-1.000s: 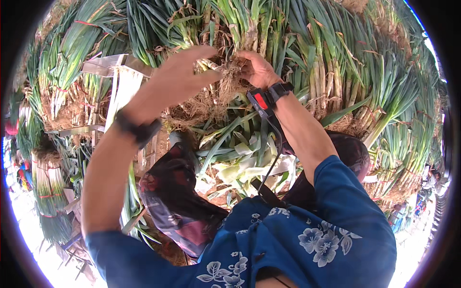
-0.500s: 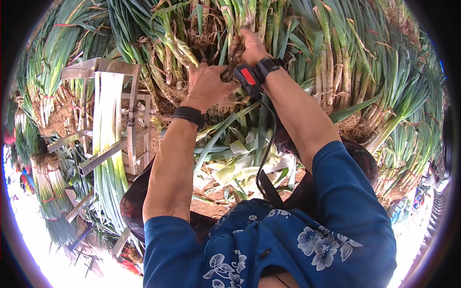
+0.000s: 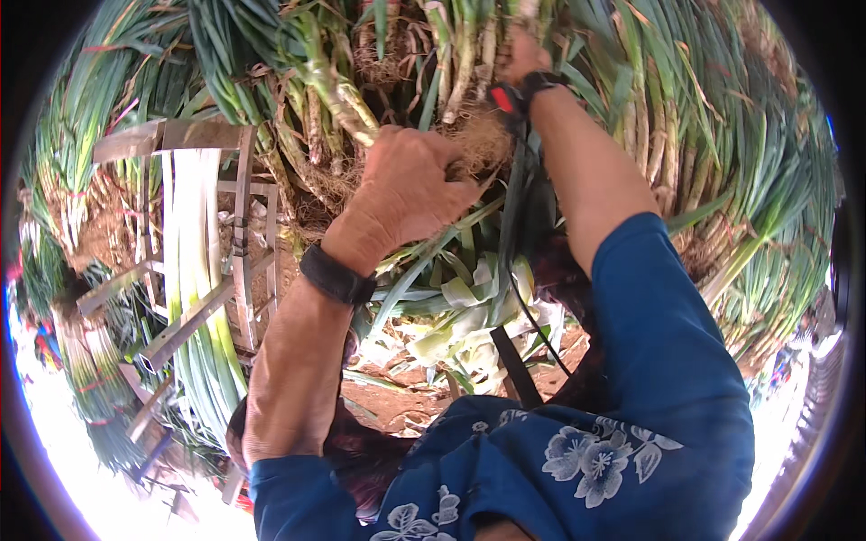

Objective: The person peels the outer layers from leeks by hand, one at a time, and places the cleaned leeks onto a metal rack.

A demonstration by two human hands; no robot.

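Bundles of long green onions with pale stalks and shaggy roots crowd the far side. My right hand [image 3: 523, 59], smeared by motion, is closed round green onion stalks [image 3: 527, 11] at the top; its fingers are partly hidden. Closer in, my left hand [image 3: 401, 185] is loosely curled, thumb apart from the index finger, with nothing visible in it. Its fingertips are hidden beneath. A root clump [image 3: 483, 140] hangs just right of the left hand, and a yellowish stalk [image 3: 356, 113] ends at its knuckles.
A metal frame [image 3: 203, 135] stands at left, with peeled white-and-green onions [image 3: 194, 225] lying in it. Tied bundles [image 3: 90, 361] lie beyond it. Stripped leaves [image 3: 460, 334] litter the ground between my legs. More onions [image 3: 667, 135] rise at right. A cable [image 3: 532, 320] runs from my right wrist device [image 3: 507, 97].
My right hand has moved farther away and to the right. My left hand has come slightly right and nearer, its fingers more curled. The root clump between them shows more now.
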